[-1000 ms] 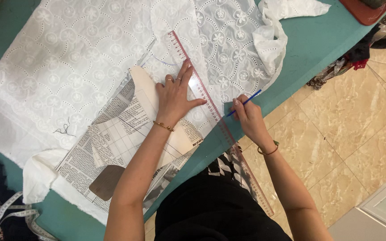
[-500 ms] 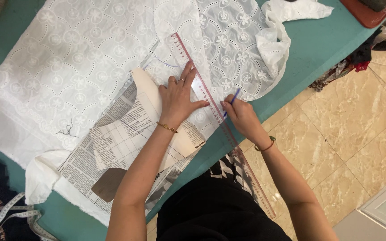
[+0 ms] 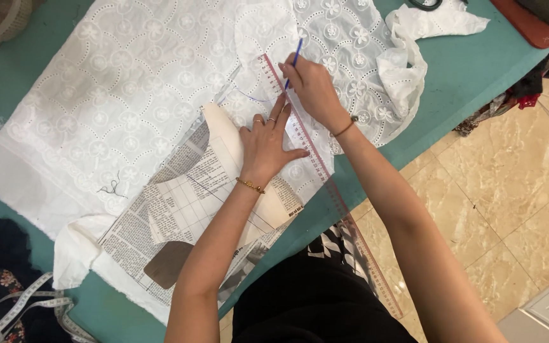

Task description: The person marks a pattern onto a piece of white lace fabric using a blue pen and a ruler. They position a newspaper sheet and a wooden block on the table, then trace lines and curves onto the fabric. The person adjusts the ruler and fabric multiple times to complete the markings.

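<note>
White eyelet lace fabric (image 3: 128, 82) lies spread over a teal table (image 3: 465, 76). A newspaper pattern piece (image 3: 179, 203) rests on the fabric. A long clear ruler with red markings (image 3: 325, 178) runs diagonally across pattern and fabric and sticks out past the table's edge. My left hand (image 3: 265, 143) presses flat on the ruler and pattern, fingers spread. My right hand (image 3: 309, 86) grips a blue pen (image 3: 295, 58) with its tip on the fabric beside the ruler's far end.
A measuring tape (image 3: 14, 305) lies on dark cloth at the lower left. A red tray (image 3: 528, 22) sits at the table's top right corner. Scissor handles (image 3: 424, 5) show at the top edge. Beige tiled floor (image 3: 509, 184) is at the right.
My right hand has slid the pen up along the ruler from near the table's edge to the ruler's far end. My left hand has stayed pressed on the ruler.
</note>
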